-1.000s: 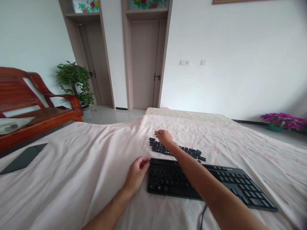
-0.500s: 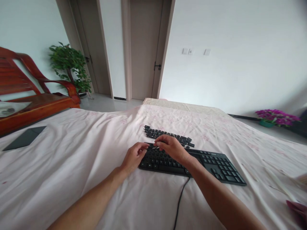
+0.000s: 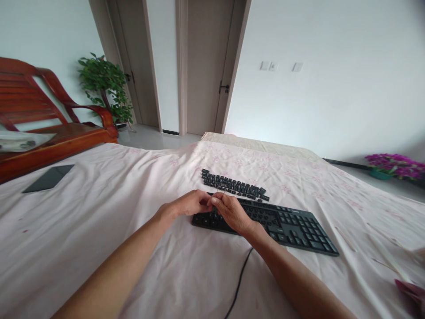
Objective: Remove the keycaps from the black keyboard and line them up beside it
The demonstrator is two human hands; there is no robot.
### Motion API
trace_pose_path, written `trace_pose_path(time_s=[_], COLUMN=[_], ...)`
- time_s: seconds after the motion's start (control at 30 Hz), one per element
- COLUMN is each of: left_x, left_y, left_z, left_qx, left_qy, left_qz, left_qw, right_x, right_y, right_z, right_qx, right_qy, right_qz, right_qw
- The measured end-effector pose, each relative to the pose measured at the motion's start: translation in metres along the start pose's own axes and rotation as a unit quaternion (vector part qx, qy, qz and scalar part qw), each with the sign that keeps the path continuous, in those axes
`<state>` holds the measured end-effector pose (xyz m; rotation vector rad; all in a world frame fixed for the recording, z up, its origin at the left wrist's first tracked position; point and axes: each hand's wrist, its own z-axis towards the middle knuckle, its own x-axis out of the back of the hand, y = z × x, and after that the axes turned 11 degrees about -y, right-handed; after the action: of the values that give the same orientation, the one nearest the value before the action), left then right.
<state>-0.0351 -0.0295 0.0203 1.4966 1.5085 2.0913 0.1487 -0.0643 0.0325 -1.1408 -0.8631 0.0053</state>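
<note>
Over the left half of a black keyboard point(image 3: 294, 230), my two hands meet at the fingertips. My right hand point(image 3: 233, 213) is closed on a keycap puller point(image 3: 218, 188), whose thin wire prongs stick up past the fingers. Pinched fingers of my left hand point(image 3: 191, 203) touch the right fingertips; what they hold, if anything, is hidden. Just behind the keyboard, loose black keycaps point(image 3: 247, 188) lie in rows on the cloth. Part of the keyboard's letter area shows bare key sockets, while the number pad at the right has its caps on.
A pale flowered cloth point(image 3: 159, 274) covers the surface. The keyboard's cable point(image 3: 239, 281) runs toward me. A dark flat panel point(image 3: 49, 178) lies at the left, cotton swabs point(image 3: 345, 239) at the right. Beyond stand a wooden bench point(image 3: 63, 128) and a potted plant point(image 3: 105, 88).
My hands have come together, the left moving right to the right hand's fingertips. The puller's prongs now point upward. The keyboard has stayed about in place while the view has shifted slightly.
</note>
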Motion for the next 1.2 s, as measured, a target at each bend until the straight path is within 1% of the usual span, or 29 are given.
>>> trace_pose_path(time_s=[0.1, 0.2, 0.3, 0.43, 0.57, 0.67, 0.8, 0.9, 0.97, 1.07, 1.13, 1.2], left_x=[-0.011, -0.015, -0.014, -0.015, -0.018, -0.019, -0.018, -0.018, -0.019, -0.02, -0.02, -0.02], left_y=[-0.01, -0.015, -0.015, -0.016, -0.019, -0.018, -0.014, -0.014, -0.015, -0.016, -0.016, -0.017], left_z=[-0.001, -0.004, -0.008, -0.008, -0.006, -0.005, -0.005, -0.005, -0.005, -0.004, -0.003, -0.002], left_qx=[0.001, -0.018, -0.023, -0.012, -0.016, -0.024, -0.037, -0.036, -0.02, 0.012, 0.017, 0.013], left_qy=[0.025, 0.049, 0.049, 0.031, 0.045, 0.049, 0.03, 0.023, 0.033, 0.067, 0.085, 0.092], left_qz=[-0.015, -0.013, -0.007, -0.011, -0.013, 0.001, 0.019, -0.001, -0.015, -0.036, -0.071, -0.119], left_qw=[1.0, 0.999, 0.999, 0.999, 0.999, 0.998, 0.999, 0.999, 0.999, 0.997, 0.994, 0.989], right_x=[-0.002, -0.004, -0.006, -0.008, -0.012, -0.016, -0.019, -0.019, -0.018, -0.017, -0.015, -0.012], right_y=[-0.003, -0.003, -0.001, 0.005, 0.011, 0.014, 0.016, 0.017, 0.018, 0.017, 0.014, 0.011], right_z=[-0.001, -0.001, 0.0, 0.0, -0.001, -0.005, -0.011, -0.013, -0.012, -0.011, -0.011, -0.012], right_qx=[0.009, 0.014, 0.022, 0.038, 0.053, 0.076, 0.106, 0.095, 0.089, 0.107, 0.117, 0.109], right_qy=[0.002, -0.004, -0.01, -0.017, -0.013, 0.004, 0.041, 0.073, 0.078, 0.089, 0.122, 0.149], right_qz=[-0.017, -0.032, -0.053, -0.08, -0.079, -0.077, -0.054, -0.031, -0.031, -0.073, -0.136, -0.223], right_qw=[1.0, 0.999, 0.998, 0.996, 0.995, 0.994, 0.992, 0.992, 0.992, 0.988, 0.976, 0.957])
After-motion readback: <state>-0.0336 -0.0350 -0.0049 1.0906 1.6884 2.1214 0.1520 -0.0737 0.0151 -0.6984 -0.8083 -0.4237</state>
